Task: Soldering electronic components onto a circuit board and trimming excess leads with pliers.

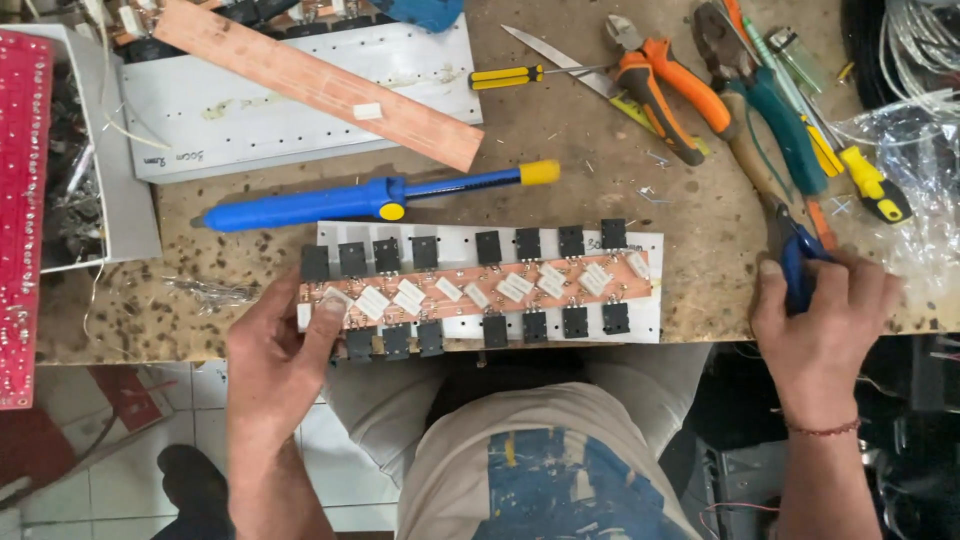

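A long copper circuit board (480, 290) carries white block resistors and two rows of black transistors. It lies on a white metal plate (655, 325) at the table's front edge. My left hand (275, 345) grips the board's left end, thumb on top. Over at the right, my right hand (825, 320) closes around the blue handles of a pair of pliers (795, 255) lying on the table.
A blue desoldering pump (370, 200) lies just behind the board. Behind it sit a second white plate (290, 100) with a bare copper board (320, 80). Orange cutters (665, 90), teal pliers (770, 105), yellow-handled screwdrivers (505, 76) and a clear plastic bag (915, 170) crowd the right.
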